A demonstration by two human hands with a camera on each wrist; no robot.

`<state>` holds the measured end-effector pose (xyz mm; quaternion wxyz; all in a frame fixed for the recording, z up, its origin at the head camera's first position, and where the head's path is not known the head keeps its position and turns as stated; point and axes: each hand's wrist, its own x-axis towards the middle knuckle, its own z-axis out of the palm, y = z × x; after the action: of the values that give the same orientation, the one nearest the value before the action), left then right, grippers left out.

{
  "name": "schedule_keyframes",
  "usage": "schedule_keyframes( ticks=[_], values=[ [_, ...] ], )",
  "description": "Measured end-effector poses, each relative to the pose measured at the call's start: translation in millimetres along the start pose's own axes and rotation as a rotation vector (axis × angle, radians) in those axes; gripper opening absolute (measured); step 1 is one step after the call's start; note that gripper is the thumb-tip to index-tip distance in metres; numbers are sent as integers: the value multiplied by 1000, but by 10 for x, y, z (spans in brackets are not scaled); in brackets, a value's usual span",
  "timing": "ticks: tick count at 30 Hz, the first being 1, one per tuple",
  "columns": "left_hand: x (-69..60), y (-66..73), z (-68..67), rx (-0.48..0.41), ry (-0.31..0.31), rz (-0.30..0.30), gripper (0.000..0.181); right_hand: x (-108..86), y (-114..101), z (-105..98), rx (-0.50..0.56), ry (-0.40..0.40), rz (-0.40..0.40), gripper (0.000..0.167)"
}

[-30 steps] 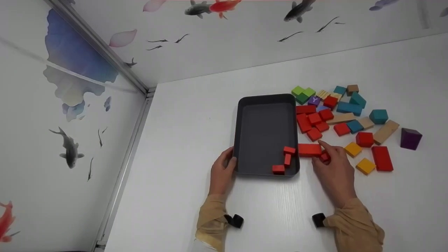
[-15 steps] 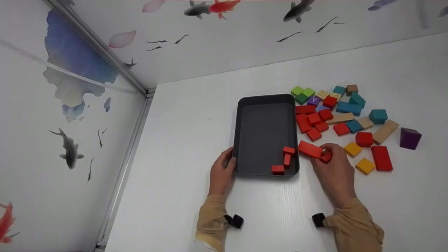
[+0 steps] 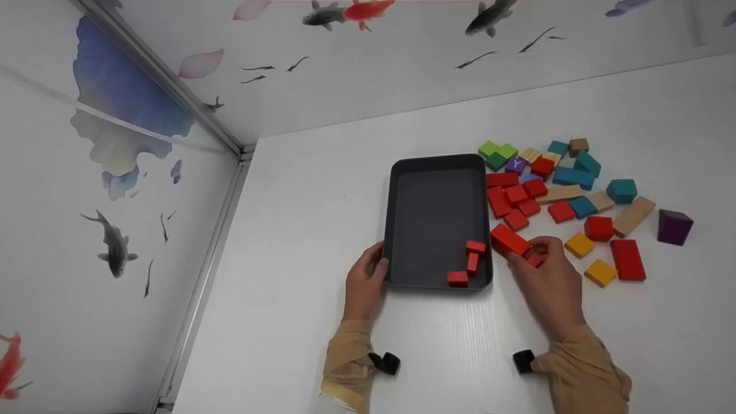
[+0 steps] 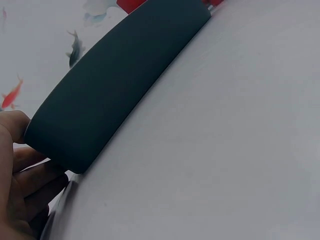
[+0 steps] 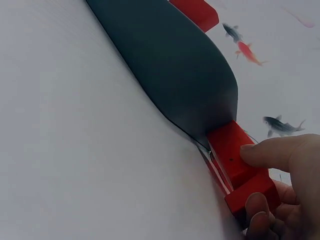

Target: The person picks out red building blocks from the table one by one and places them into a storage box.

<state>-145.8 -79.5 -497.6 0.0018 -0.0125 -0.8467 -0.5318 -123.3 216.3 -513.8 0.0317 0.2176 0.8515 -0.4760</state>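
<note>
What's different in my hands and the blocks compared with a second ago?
The long red block beside the tray has turned clockwise in the head view: its left end swung away from you, its right end toward you. Your right hand still holds it and the small red block. Your left hand on the tray and the three red blocks inside stayed put.

Before me lies a white table. At twelve o'clock stands a pale wall decorated with fish; at nine, a white panel bears a blue-violet shape. A metal rail slants at ten.
</note>
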Motion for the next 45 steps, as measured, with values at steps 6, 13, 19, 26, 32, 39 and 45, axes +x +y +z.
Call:
schedule_keyframes(
  ticks=[6,13,19,26,32,39,45],
  values=[
    [-54,119,-20,28,11,14,36,9,-3,-2,72,-10,34,76],
    [-41,107,-17,18,6,13,36,-1,-10,-13,194,1,30,76],
    [-44,130,-22,35,4,-16,36,-27,-12,9,281,-56,-30,71],
    [-37,126,-17,24,9,-11,36,-28,-4,53,266,-103,-122,67],
    [-45,123,-23,21,11,3,36,-17,1,67,219,-85,-132,67],
    [-43,121,-21,30,12,-1,36,-28,-24,53,197,-68,-152,66],
    [-48,130,-25,35,8,-12,36,-56,-25,38,181,-11,-207,62]
  ],
)
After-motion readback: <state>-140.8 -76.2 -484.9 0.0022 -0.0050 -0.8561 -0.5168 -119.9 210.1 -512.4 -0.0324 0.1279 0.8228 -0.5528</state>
